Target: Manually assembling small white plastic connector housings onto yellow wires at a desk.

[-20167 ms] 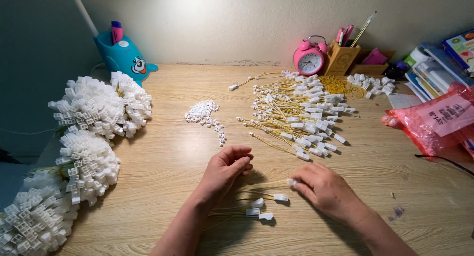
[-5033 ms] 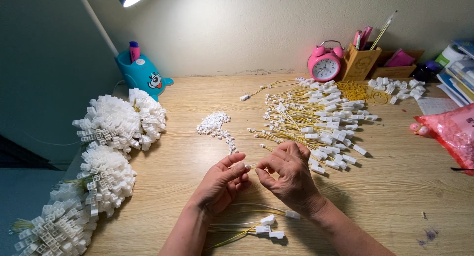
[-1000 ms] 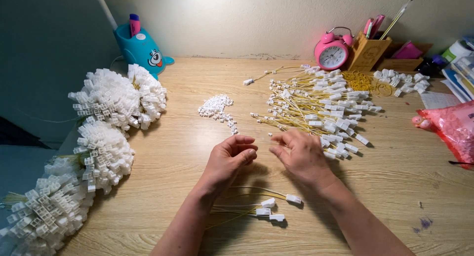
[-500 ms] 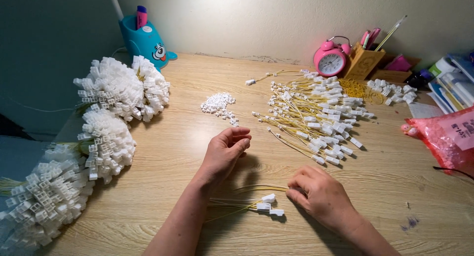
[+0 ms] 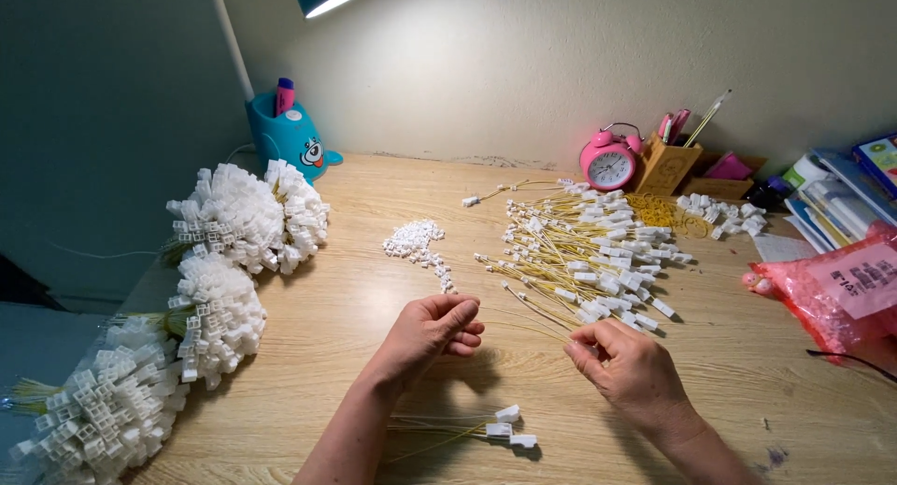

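Matt light wood desk [image 5: 374,345], white plastic connectors [image 5: 416,240], glossy pink bag [image 5: 841,293]

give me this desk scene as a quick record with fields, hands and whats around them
surface: wooden desk
left hand: curled, fingertips together; contents unclear
right hand: pinching a thin yellow wire at the edge of the loose pile
loose pile: yellow wires with white connectors
near wrists: few finished wires
centre: small white pieces heap
left edge: bundled white connector clusters
back: pink alarm clock, blue pen holder
right: red plastic bag
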